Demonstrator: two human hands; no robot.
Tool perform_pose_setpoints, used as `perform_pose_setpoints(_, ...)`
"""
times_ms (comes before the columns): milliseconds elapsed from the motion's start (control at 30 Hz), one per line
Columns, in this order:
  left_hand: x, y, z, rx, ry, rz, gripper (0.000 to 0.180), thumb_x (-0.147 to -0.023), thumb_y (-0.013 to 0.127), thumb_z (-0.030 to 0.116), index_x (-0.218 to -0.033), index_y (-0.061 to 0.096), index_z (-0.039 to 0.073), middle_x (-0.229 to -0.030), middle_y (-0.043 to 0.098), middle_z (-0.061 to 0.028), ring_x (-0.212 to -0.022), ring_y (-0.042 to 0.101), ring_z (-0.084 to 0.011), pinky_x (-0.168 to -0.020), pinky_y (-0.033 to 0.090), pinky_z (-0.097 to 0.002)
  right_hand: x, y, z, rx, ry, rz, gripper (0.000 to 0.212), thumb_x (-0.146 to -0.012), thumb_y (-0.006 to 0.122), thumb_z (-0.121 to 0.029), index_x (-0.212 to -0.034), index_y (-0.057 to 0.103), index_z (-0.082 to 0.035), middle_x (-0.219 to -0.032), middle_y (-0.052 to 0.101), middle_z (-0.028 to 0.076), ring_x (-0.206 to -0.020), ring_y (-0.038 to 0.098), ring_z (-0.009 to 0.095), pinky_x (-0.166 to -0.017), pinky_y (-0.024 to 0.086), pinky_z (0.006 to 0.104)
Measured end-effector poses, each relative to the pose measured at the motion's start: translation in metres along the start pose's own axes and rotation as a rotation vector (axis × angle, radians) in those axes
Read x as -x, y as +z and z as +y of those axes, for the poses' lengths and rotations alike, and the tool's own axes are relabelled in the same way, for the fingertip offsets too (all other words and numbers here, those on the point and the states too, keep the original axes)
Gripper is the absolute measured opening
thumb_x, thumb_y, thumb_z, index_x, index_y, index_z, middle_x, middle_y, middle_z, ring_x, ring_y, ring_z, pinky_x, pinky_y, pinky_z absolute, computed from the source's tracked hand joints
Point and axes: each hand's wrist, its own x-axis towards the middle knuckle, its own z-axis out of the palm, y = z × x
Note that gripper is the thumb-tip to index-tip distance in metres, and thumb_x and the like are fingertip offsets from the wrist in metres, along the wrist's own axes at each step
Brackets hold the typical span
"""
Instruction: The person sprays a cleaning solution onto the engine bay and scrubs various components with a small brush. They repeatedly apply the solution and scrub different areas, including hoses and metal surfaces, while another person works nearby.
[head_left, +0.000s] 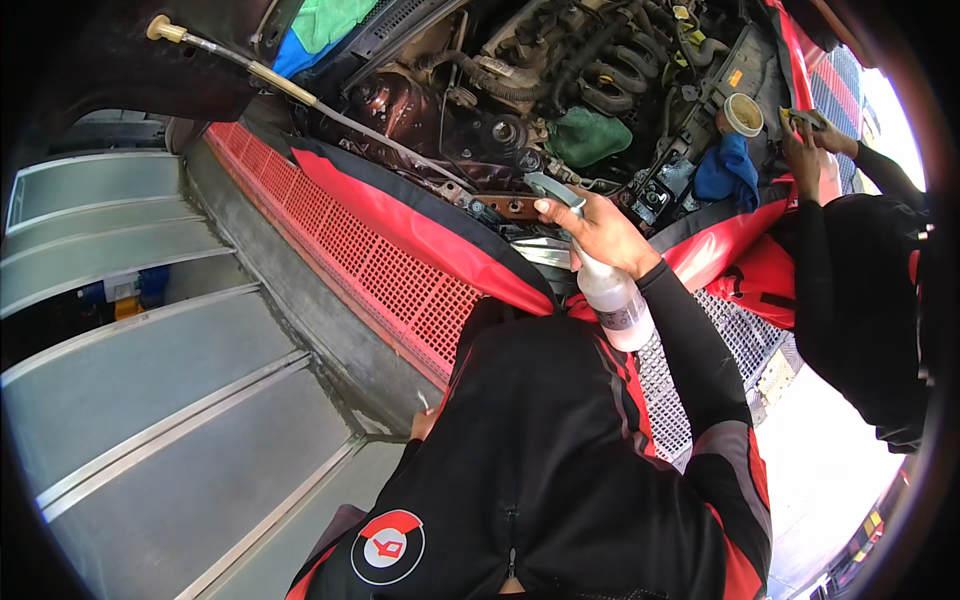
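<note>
My right hand [607,228] is closed around the neck of a spray bottle [618,305], a clear one with a grey trigger head and a pale liquid inside. The bottle tilts in front of the car's engine bay [560,80], its nozzle toward the engine. Low beside my left hip, a small part of my left hand [424,424] shows; my body hides most of its fingers. A small pale tip sticks up next to it, too small to name. A green cloth [590,137] lies among the engine parts ahead of the bottle.
Red-and-black covers [400,215] drape the car's front edges. A prop rod [290,88] slants across at upper left. On the right edge sit a blue cloth [728,172] and an open tub [742,115]. A co-worker [865,270] stands close at right, hands holding a yellowish thing. Grey metal panels [170,360] line the left.
</note>
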Motion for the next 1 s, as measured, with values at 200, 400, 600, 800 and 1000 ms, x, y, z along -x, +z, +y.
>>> perform_pose_setpoints(200, 0.006, -0.018, 0.145, 0.288, 0.231, 0.098, 0.047, -0.104, 0.074, 0.039, -0.130, 0.074, 0.001, -0.091, 0.073, -0.0034, -0.088, 0.071, -0.0146, -0.078, 0.056, -0.0326, -0.001, -0.001, 0.005, 0.068, 0.028, 0.035, 0.077, -0.107, 0.063, -0.058, -0.139, 0.060, 0.012, -0.076, 0.066, 0.010, -0.047, 0.063, 0.016, -0.055, 0.054, 0.0342)
perform_pose_setpoints(400, 0.017, -0.031, 0.218, 0.140, 0.374, 0.241, 0.050, -0.103, 0.074, 0.040, -0.128, 0.076, -0.003, -0.094, 0.080, -0.0099, -0.092, 0.076, -0.0197, -0.085, 0.057, -0.0316, -0.001, -0.009, 0.010, -0.049, -0.046, 0.070, 0.073, -0.106, 0.066, -0.054, -0.136, 0.062, 0.012, -0.080, 0.071, 0.014, -0.046, 0.062, 0.016, -0.052, 0.054, 0.0333)
perform_pose_setpoints(600, 0.019, -0.032, 0.179, 0.006, 0.126, 0.012, 0.054, -0.103, 0.073, 0.046, -0.132, 0.075, 0.000, -0.105, 0.082, -0.0111, -0.101, 0.079, -0.0196, -0.079, 0.059, -0.0331, -0.011, -0.010, -0.002, -0.009, -0.039, 0.072, 0.069, -0.107, 0.064, -0.054, -0.119, 0.065, 0.014, -0.074, 0.069, 0.012, -0.046, 0.064, 0.017, -0.052, 0.055, 0.0330)
perform_pose_setpoints(800, 0.040, -0.039, 0.137, -0.046, -0.010, -0.031, 0.064, -0.104, 0.072, 0.048, -0.148, 0.063, 0.003, -0.131, 0.076, -0.0099, -0.110, 0.079, -0.0237, -0.070, 0.059, -0.0356, -0.041, -0.009, -0.014, 0.008, 0.011, 0.035, 0.068, -0.106, 0.065, -0.058, -0.085, 0.062, 0.007, -0.068, 0.063, 0.009, -0.045, 0.063, 0.017, -0.046, 0.053, 0.0339)
perform_pose_setpoints(1000, 0.049, -0.035, 0.140, 0.099, 0.012, -0.020, 0.065, -0.105, 0.069, 0.052, -0.147, 0.064, 0.002, -0.127, 0.076, -0.0127, -0.110, 0.079, -0.0246, -0.069, 0.056, -0.0326, -0.083, -0.001, -0.014, -0.012, 0.030, -0.038, 0.072, -0.105, 0.063, -0.064, -0.095, 0.064, 0.007, -0.078, 0.066, 0.010, -0.043, 0.060, 0.018, -0.043, 0.051, 0.0349)
